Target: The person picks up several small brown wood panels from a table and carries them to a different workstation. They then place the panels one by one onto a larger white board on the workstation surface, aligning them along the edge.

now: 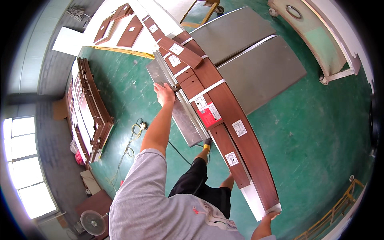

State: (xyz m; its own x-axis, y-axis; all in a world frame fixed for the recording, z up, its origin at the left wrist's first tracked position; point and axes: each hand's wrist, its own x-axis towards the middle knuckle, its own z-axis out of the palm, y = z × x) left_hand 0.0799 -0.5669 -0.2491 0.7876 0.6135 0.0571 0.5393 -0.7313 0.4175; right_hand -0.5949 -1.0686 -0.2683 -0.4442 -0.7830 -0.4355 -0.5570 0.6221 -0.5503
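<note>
A long stack of reddish-brown wood panels [251, 148] runs from the far left to near right, bound by white straps [207, 90]. White labels and one red label [209, 117] are stuck on it. My right hand [271, 216] grips the stack's near end at the corner, its fingers partly hidden. Alongside the stack runs a metal rail [185, 101] of a grey bench-like machine [186, 127]. My left hand [163, 94] lies by the rail, fingers stretched out, touching a dark small bracket [176, 87]. A short brown panel [182, 51] rests crosswise on the stack.
Two large grey platforms [262, 72] stand beyond the stack. On the left, strapped brown panels [91, 116] lean in a pile, near a cable [131, 138] on the green floor. A fan [93, 222] stands lower left, a yellow trolley frame [334, 214] lower right.
</note>
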